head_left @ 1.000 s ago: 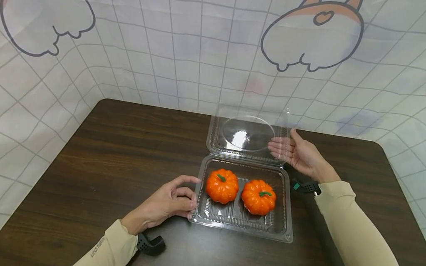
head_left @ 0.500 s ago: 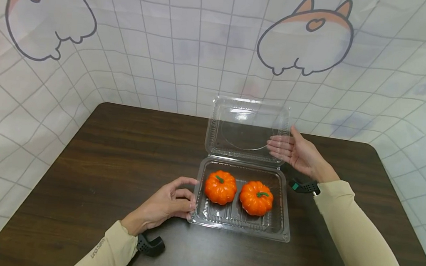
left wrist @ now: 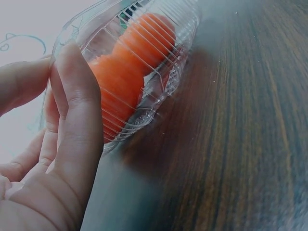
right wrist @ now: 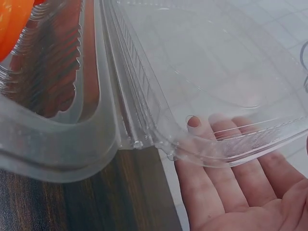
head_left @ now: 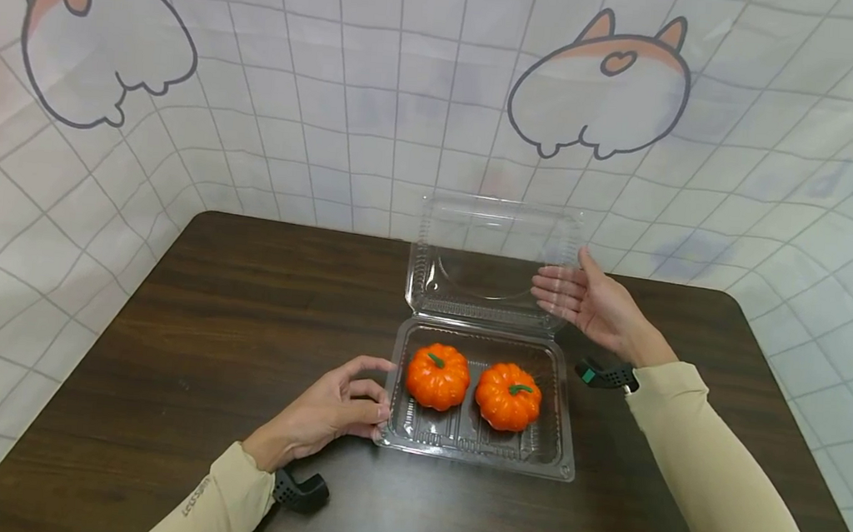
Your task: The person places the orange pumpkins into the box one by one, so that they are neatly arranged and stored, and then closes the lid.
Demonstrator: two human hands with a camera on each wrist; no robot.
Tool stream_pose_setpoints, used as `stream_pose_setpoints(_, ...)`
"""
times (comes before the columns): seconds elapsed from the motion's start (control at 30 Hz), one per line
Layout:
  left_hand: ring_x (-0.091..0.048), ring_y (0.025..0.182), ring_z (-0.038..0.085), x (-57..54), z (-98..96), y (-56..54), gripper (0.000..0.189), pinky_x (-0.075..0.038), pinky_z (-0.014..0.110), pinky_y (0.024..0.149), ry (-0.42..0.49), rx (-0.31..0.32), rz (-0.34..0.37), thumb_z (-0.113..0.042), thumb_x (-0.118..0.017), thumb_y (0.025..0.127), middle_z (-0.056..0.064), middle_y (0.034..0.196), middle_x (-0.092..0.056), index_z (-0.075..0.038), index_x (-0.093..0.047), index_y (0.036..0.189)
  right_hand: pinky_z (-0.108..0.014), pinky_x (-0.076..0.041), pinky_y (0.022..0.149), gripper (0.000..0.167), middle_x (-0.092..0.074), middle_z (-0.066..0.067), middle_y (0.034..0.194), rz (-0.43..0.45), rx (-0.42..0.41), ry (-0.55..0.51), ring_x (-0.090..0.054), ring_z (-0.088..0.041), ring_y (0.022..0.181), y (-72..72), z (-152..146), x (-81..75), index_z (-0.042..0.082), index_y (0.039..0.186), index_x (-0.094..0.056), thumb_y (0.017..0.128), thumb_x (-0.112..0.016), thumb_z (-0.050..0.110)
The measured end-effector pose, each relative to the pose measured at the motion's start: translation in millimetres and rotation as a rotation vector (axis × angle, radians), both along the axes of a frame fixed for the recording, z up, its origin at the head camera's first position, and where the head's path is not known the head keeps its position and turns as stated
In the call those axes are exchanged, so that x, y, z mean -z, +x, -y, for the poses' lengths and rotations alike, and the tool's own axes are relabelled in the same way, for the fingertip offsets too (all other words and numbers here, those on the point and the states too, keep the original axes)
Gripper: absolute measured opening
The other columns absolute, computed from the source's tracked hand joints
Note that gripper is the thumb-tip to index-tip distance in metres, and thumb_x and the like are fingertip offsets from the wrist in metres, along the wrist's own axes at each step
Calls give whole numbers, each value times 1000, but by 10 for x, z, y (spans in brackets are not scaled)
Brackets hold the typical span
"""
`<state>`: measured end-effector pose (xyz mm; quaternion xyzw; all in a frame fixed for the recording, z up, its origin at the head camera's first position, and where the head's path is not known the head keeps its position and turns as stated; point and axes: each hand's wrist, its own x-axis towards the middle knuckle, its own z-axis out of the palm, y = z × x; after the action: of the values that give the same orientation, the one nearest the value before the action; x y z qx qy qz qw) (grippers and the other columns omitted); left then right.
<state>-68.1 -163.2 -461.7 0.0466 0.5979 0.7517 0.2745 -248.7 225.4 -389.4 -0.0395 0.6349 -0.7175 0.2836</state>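
A clear plastic clamshell container sits on the table with its hinged lid raised at the back. Two small orange pumpkins with green stems lie side by side inside, the left pumpkin and the right pumpkin. My left hand pinches the container's left rim near its front corner; the left wrist view shows the thumb over that rim. Behind the lid's right side is my right hand, fingers extended. Those straight fingers show through the lid in the right wrist view.
The dark wood-grain table spreads around the container. A white grid-patterned cloth with cartoon animals hangs behind it and along the sides. Black bands are worn on both wrists.
The lid has tilted a little more upright, with the right hand still behind its right side. The whole head view has shifted slightly. The left hand keeps its hold on the rim.
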Motion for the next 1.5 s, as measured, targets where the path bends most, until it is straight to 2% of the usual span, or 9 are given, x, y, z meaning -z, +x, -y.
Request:
stream_pose_setpoints(0.17,-66,80,16,19,6,1,70,-64,30,78,11,6,-16,-8,-76,93,1,99,-64,-10,-35,151,-27,-58,103,92,-64,-5,143,13,10,-21,-69,-16,125,23,2,-32,-1,159,-32,100,-41,68)
stream_pose_setpoints(0.3,-66,81,16,29,7,2,71,-64,30,77,12,6,-18,-9,-77,93,1,99,-64,-10,-36,151,-26,-57,102,88,-68,2,133,2,1,-19,-70,-14,122,27,9,-60,-1,160,-31,104,-35,66)
stream_pose_setpoints(0.47,-66,81,16,19,3,2,71,-64,30,77,10,0,-11,-7,-76,93,1,99,-64,-11,-36,151,-25,-54,107,91,-62,-2,142,-17,-22,4,-65,-15,129,37,13,-110,0,160,-30,102,-31,71)
stream_pose_setpoints(0.6,-66,81,17,23,-5,-3,71,-64,30,77,9,0,-14,-7,-76,93,1,99,-64,-10,-35,152,-30,-44,118,97,-41,-13,165,-38,-49,22,-56,-20,141,47,19,-167,1,162,-26,99,-25,75)
stream_pose_setpoints(0.7,-66,81,17,27,-8,-4,72,-64,30,77,8,4,-19,-8,-76,93,2,99,-64,-9,-35,152,-36,-35,125,98,-26,-19,171,-53,-69,23,-52,-21,145,57,14,-201,2,163,-24,99,-20,76)
stream_pose_setpoints(0.9,-66,81,16,20,-4,-5,71,-64,29,78,4,6,-15,-9,-77,93,1,99,-64,-11,-36,151,-38,-27,130,104,-37,-12,168,-78,-112,20,-45,-23,151,88,-32,-247,2,163,-25,96,-17,81)
stream_pose_setpoints(1.1,-66,80,16,11,2,-2,70,-64,29,78,-2,-1,-6,-9,-77,93,1,98,-64,-12,-37,151,-36,-32,129,107,-61,2,148,-87,-144,15,-56,-14,140,121,-66,-308,3,159,-37,93,-17,85)
stream_pose_setpoints(1.3,-66,81,16,11,5,-9,71,-64,29,77,9,2,-8,-8,-76,93,1,98,-64,-11,-35,151,-53,-3,134,105,-57,-1,154,-111,-222,29,-56,-9,138,174,-107,-375,1,155,-44,95,-11,82)
stream_pose_setpoints(1.5,-66,81,15,15,5,-13,71,-64,29,78,10,7,-16,-9,-75,94,1,98,-64,-10,-35,152,-58,-1,133,110,-52,-3,159,-154,-267,102,-48,-14,147,226,-110,-421,-1,154,-44,94,-6,83)
